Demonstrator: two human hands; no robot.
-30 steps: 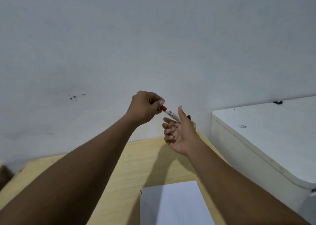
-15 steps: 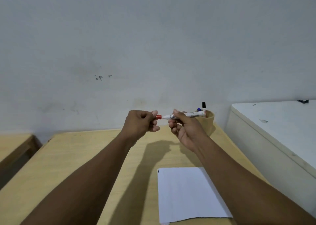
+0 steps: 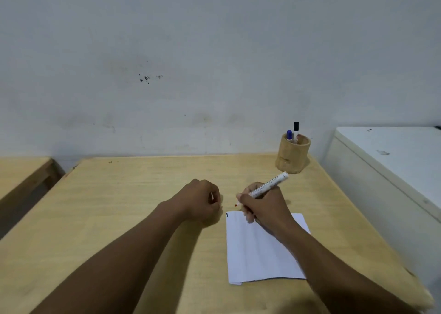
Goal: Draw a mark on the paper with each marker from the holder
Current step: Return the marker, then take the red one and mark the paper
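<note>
A white sheet of paper (image 3: 260, 249) lies on the wooden table (image 3: 119, 206), with a small dark mark (image 3: 227, 214) at its top left corner. My right hand (image 3: 267, 206) grips a white marker (image 3: 269, 185) like a pen. Its bare red tip points down-left, just above the paper's top left corner. My left hand (image 3: 200, 201) rests as a fist on the table left of the paper, closed around the marker's cap, which is hidden inside it. A round wooden holder (image 3: 292, 157) at the back right holds a blue-capped marker (image 3: 289, 135) and a black-capped marker (image 3: 296, 128).
A white chest-like cabinet (image 3: 393, 151) stands against the table's right side. A second wooden table (image 3: 21, 170) sits to the left across a gap. A grey wall runs behind both.
The cap came off the red marker in my left hand. Both hands dropped from mid-air to the table, and my right hand turned the marker tip down by the paper.
</note>
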